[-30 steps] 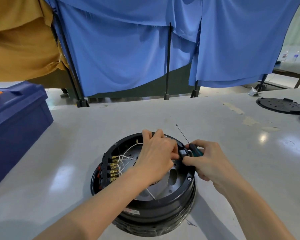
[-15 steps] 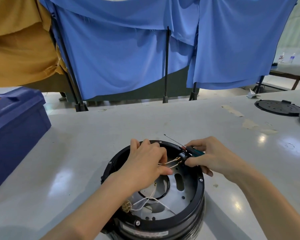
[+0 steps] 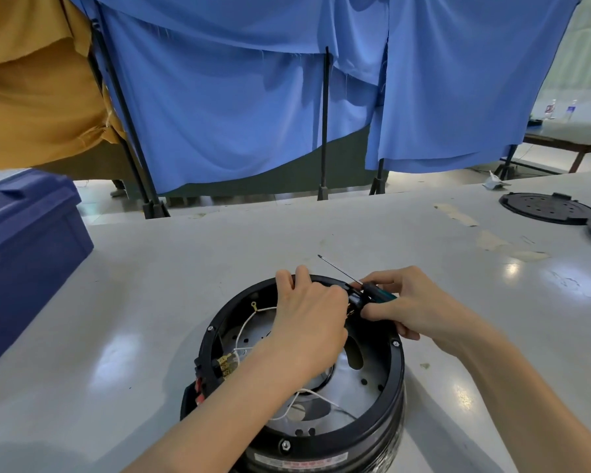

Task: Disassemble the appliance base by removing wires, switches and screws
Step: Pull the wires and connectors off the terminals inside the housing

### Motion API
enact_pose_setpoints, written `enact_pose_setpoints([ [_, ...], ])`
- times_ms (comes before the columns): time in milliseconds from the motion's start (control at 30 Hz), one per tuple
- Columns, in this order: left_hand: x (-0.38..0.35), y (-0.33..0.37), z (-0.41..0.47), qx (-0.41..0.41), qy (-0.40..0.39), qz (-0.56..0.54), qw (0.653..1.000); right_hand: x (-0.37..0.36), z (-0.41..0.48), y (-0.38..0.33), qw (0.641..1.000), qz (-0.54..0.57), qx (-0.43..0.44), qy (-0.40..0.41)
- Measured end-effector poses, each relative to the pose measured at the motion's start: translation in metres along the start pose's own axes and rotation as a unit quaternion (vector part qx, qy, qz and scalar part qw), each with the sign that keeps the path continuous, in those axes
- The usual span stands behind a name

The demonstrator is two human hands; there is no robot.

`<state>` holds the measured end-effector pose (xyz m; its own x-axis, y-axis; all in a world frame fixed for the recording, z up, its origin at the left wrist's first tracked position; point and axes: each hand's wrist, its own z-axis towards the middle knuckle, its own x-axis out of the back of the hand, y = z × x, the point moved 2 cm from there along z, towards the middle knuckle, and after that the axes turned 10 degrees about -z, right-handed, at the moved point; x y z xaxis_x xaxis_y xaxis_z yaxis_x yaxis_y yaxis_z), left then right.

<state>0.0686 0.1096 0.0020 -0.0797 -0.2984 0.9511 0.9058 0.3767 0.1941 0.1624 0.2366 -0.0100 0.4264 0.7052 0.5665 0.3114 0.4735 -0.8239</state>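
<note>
Head view: a round black appliance base (image 3: 394, 365) sits on a pale grey glossy table (image 3: 185, 268), low in the middle of the frame and just in front of the person. Its open side faces up, so a silver metal plate (image 3: 365, 387) is seen inside. Thin white wires (image 3: 249, 322) are looped across the plate, and brass terminals (image 3: 227, 363) are clustered at the base's left wall. Small silver screws (image 3: 286, 445) are set in the rim.

The left hand (image 3: 307, 319) is laid over the middle of the base, with its fingers curled onto the far rim. What the thumb touches is hidden. The right hand (image 3: 413, 308) is placed at the far right of the rim. A slim screwdriver with a teal and black handle (image 3: 338, 270) is gripped under its curled fingers, while its thumb and forefinger are closed around a small black switch block (image 3: 355, 298) at the rim. The screwdriver's long axis runs diagonally. Its thin metal shaft is pointed away from the person and to the left, and the tip is held in the air above the table, beyond the base.

A dark blue plastic box (image 3: 24, 240) stands at the left edge. A flat black perforated disc (image 3: 546, 208) lies far right on the table. Blue cloth curtains (image 3: 253, 97) and a mustard cloth (image 3: 31, 80) are hung behind.
</note>
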Motion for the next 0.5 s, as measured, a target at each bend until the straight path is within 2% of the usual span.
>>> enact_pose_setpoints([
  [200, 0.0042, 0.0082, 0.0047, 0.009, 0.034, 0.013, 0.999, -0.0036, -0.0013, 0.0009, 0.999, 0.014, -0.002, 0.032],
  [500, 0.0018, 0.0040, 0.0031, -0.034, 0.046, 0.076, 0.995, -0.0081, -0.0058, 0.0021, 0.997, 0.042, -0.001, 0.062],
])
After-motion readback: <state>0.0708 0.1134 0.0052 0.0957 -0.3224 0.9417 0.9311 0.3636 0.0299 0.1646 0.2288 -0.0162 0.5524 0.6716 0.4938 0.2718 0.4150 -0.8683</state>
